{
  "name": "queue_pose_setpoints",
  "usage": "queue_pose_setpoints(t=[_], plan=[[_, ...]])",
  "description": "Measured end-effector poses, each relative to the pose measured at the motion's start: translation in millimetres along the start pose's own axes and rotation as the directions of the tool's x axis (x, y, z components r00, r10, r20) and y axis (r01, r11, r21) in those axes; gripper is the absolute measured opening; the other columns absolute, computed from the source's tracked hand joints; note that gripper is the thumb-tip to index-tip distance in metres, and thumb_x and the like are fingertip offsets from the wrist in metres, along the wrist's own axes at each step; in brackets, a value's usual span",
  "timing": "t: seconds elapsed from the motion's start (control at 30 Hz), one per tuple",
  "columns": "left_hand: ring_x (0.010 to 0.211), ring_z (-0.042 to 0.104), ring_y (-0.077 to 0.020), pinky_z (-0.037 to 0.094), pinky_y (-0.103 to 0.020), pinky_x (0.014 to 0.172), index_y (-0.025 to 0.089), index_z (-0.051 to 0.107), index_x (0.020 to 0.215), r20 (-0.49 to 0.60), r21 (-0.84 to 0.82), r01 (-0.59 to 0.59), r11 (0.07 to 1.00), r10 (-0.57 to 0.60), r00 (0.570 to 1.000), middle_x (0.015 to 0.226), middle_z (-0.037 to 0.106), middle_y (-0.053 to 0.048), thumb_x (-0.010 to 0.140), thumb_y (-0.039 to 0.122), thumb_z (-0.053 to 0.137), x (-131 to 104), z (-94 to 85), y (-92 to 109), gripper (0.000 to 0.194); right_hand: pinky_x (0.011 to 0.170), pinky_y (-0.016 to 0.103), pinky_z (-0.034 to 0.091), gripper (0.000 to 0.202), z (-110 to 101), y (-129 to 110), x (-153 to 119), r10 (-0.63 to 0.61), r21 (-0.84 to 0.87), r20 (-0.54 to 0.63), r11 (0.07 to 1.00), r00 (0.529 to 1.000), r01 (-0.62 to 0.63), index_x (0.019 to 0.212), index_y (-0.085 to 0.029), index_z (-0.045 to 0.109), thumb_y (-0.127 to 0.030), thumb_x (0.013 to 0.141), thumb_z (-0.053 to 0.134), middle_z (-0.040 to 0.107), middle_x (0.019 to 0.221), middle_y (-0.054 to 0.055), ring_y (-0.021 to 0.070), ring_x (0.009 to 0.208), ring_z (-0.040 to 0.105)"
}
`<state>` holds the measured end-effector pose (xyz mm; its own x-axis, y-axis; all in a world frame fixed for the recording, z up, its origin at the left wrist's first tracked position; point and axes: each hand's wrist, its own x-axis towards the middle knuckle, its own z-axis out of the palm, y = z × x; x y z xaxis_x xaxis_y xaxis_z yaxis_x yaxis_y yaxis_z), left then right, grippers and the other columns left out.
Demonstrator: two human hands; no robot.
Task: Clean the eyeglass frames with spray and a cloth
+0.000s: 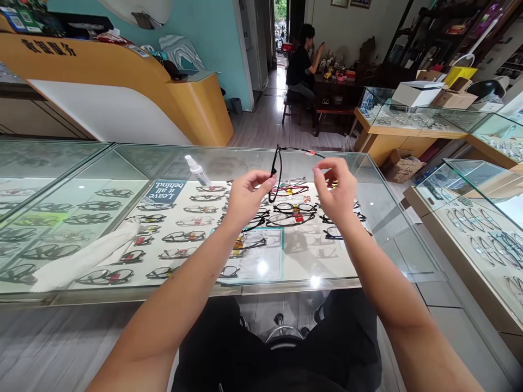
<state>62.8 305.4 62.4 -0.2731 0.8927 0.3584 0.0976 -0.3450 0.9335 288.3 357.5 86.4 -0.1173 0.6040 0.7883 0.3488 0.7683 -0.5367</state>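
Note:
Black-framed eyeglasses [276, 177] are held up on edge above the glass counter, with one temple stretching to the right. My left hand [250, 197] pinches the frame between thumb and fingers. To the right, my right hand [338, 188] has loosely bent fingers, thumb and index slightly apart. The tip of the temple reaches the back of its index finger; whether they touch I cannot tell. A small red tag shows on that temple. Below both hands, rows of eyeglasses [292, 219] lie inside the display case.
On the glass counter [388, 228] are a white spray bottle [198, 171] and a pale cloth [87, 258] at the left. Behind it is an orange reception desk [196, 106]. A seated person [301, 65] is at a dark table farther back. More display cases [469, 234] line the right.

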Motion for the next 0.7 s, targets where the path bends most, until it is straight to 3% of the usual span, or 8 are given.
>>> queue_pose_setpoints(t=[0.1,0.23,0.33,0.47,0.6,0.7], plan=[[0.087,0.071,-0.0184,0.057,-0.034,0.085,0.022,0.082,0.098,0.030,0.009,0.008,1.000,-0.009,1.000,0.102,0.081,-0.006,0.083,0.053,0.089,-1.5,0.6,0.4,0.036,0.073,0.035,0.056,0.019,3.4,-5.6,-6.2,-0.107,-0.017,0.190,0.994,0.976,0.112,0.119,-0.026,0.070,-0.032,0.108,0.055,0.079,0.115,0.006,0.0173,0.076,0.070],[0.099,0.074,-0.0231,0.058,-0.035,0.087,0.022,0.082,0.098,0.095,0.053,-0.004,0.999,-0.001,0.995,0.105,0.081,-0.008,0.083,0.053,0.090,-5.4,2.0,1.5,0.036,0.074,0.034,0.058,0.033,7.8,-10.9,-12.4,-0.141,-0.001,0.377,0.988,0.916,0.152,0.138,-0.028,0.068,-0.025,0.109,0.050,0.076,0.134,0.008,0.0191,0.091,0.075],[0.102,0.074,-0.0245,0.058,-0.036,0.088,0.022,0.082,0.098,0.114,0.073,-0.015,0.997,0.006,0.993,0.107,0.081,-0.008,0.083,0.054,0.090,-7.3,2.7,1.5,0.036,0.073,0.034,0.058,0.034,10.5,-13.2,-14.1,-0.110,-0.031,0.401,0.991,0.910,0.134,0.140,-0.027,0.067,-0.027,0.110,0.050,0.074,0.138,0.009,0.0206,0.095,0.076],[0.102,0.074,-0.0252,0.057,-0.036,0.085,0.021,0.081,0.098,0.099,0.099,0.014,0.995,-0.024,0.995,0.108,0.081,-0.009,0.083,0.056,0.089,-7.7,2.9,0.5,0.038,0.073,0.034,0.059,0.030,11.9,-12.4,-13.9,-0.084,-0.060,0.380,0.992,0.921,0.115,0.133,-0.024,0.070,-0.029,0.108,0.054,0.071,0.143,0.012,0.0259,0.118,0.075],[0.090,0.073,-0.0211,0.057,-0.036,0.085,0.021,0.081,0.099,0.066,0.077,0.019,0.997,-0.024,0.998,0.104,0.081,-0.007,0.085,0.053,0.088,-6.8,2.4,1.3,0.036,0.071,0.036,0.058,0.025,11.7,-8.6,-13.6,-0.038,-0.092,0.329,0.993,0.943,0.072,0.125,-0.023,0.072,-0.031,0.105,0.059,0.060,0.159,0.016,0.0280,0.117,0.075],[0.085,0.072,-0.0189,0.058,-0.036,0.086,0.021,0.081,0.098,0.025,0.068,0.004,0.998,-0.006,1.000,0.100,0.081,-0.006,0.085,0.051,0.088,-6.0,1.8,3.8,0.033,0.075,0.037,0.059,0.020,11.6,-6.6,-12.9,-0.014,-0.105,0.311,0.993,0.950,0.049,0.117,-0.022,0.072,-0.032,0.103,0.062,0.055,0.163,0.019,0.0323,0.131,0.069]])
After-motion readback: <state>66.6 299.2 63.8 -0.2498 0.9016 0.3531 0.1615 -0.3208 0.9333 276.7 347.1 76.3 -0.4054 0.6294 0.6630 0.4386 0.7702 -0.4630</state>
